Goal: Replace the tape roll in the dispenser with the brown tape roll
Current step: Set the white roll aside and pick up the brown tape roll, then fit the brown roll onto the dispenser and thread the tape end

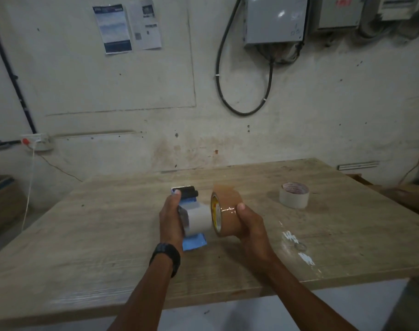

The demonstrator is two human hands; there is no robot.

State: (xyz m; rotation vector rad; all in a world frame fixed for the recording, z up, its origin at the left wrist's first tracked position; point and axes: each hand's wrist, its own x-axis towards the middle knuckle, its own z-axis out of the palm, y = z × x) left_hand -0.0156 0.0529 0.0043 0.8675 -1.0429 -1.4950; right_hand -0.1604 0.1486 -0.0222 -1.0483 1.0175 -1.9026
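Note:
My left hand (171, 217) grips a blue tape dispenser (193, 243) above the middle of the wooden table (108, 223). The dispenser's black roller end (189, 192) points away from me, and its pale drum-shaped hub (199, 222) faces right. My right hand (250, 226) holds the brown tape roll (227, 211) on edge, with its open side turned toward the hub. The roll and the hub are nearly touching. A beige tape roll (294, 195) lies flat on the table to the right.
A small metal ring (300, 246) and white paint marks lie on the table near my right forearm. The table's near edge runs under my forearms. A wall with a hanging black cable (242, 91) stands behind the table.

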